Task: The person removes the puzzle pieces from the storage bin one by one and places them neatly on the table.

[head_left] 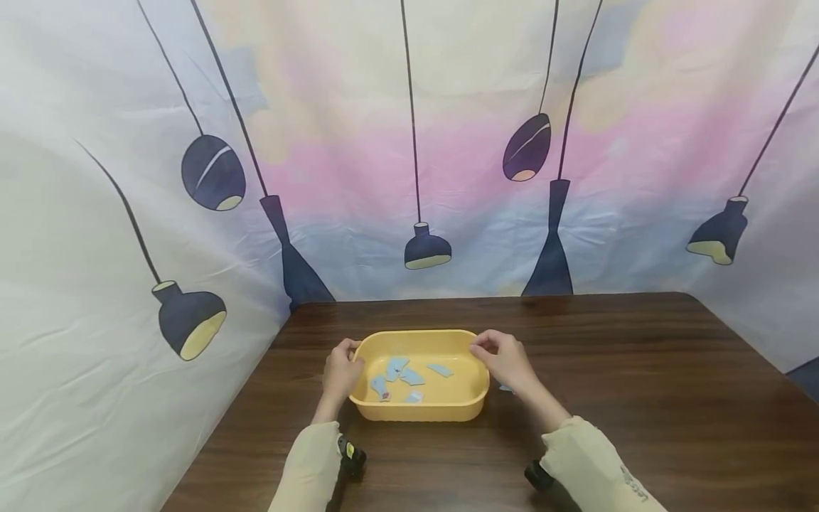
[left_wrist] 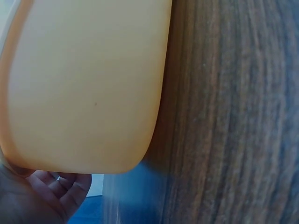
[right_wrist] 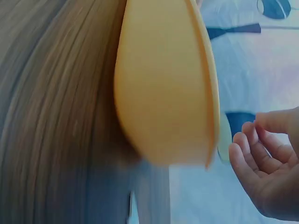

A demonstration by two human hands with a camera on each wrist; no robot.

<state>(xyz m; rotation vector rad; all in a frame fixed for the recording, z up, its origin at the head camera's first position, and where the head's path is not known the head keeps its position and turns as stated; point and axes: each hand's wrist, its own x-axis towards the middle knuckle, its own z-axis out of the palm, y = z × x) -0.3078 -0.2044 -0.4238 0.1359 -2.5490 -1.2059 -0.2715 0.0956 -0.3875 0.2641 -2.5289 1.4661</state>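
A yellow plastic basin [head_left: 422, 412] stands on the table with several flat, light-blue pieces [head_left: 411, 376] lying inside it. My left hand [head_left: 342, 371] holds the basin's left end, thumb at the rim; in the left wrist view its fingers [left_wrist: 77, 192] curl round behind the end wall. My right hand [head_left: 505, 359] is at the basin's right rim. In the right wrist view that hand stands a little apart from the basin wall, fingers loosely bent and thumb tip by the index finger, with nothing visible between them.
Another light-blue piece [head_left: 505, 388] lies on the brown wooden table [head_left: 640, 398] just right of the basin, partly hidden by my right hand. A cloth backdrop [head_left: 358, 185] printed with hanging lamps stands behind the table and along its left side.
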